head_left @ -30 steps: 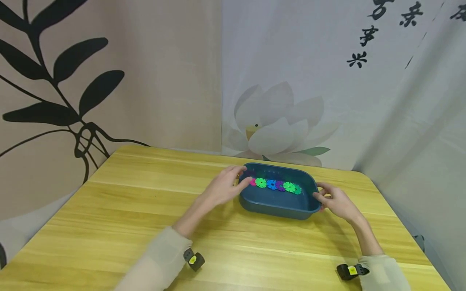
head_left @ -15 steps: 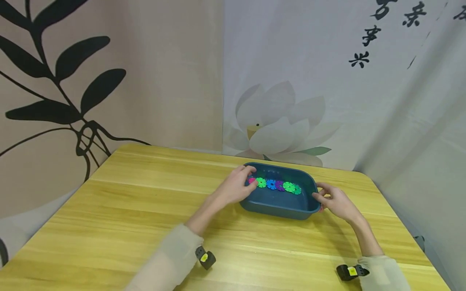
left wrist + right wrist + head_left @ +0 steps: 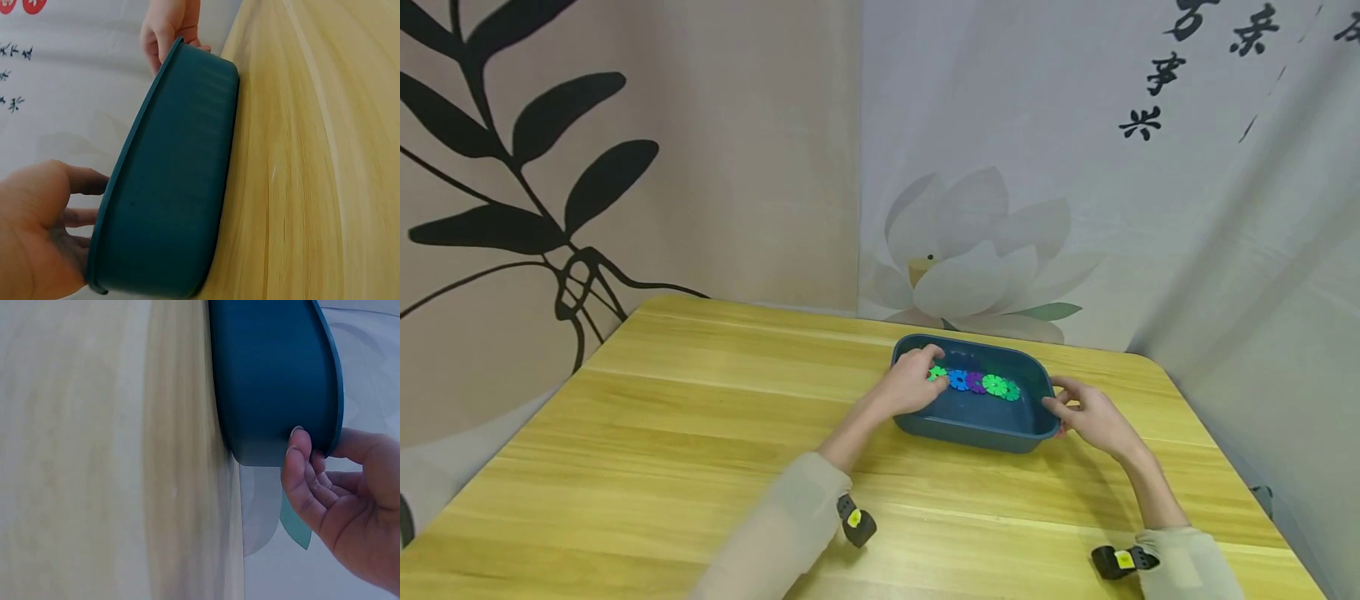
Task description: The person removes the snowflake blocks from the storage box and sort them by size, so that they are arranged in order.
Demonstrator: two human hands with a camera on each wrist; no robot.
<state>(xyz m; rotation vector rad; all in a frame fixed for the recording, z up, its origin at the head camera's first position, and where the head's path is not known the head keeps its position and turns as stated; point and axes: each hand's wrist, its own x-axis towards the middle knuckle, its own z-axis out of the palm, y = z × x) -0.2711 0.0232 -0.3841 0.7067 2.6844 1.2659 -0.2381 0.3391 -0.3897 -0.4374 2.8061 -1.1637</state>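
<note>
A dark blue-green plastic basin [image 3: 970,429] stands on the table towards its far edge. Inside it, flower-shaped plastic discs lie in a row: a light green disc [image 3: 937,373], a blue disc [image 3: 958,380], a purple disc [image 3: 976,382], and green discs [image 3: 996,385] at the right end. My left hand [image 3: 912,382] reaches over the basin's left end, fingers bent loosely and apart around the leftmost green disc. In the left wrist view its fingertips dip behind the rim and are hidden. My right hand [image 3: 350,494] pinches the basin's right end, thumb at the rim and fingers against the outer wall.
The wooden table [image 3: 700,433] extends left of the basin and in front of it. A printed curtain [image 3: 760,167] hangs right behind the table's far edge. Each sleeve carries a black wrist camera [image 3: 857,522].
My left hand has moved right, from the basin's left rim to over the discs, and now covers the pink disc at the row's left end. My right hand stays at the basin's right end.
</note>
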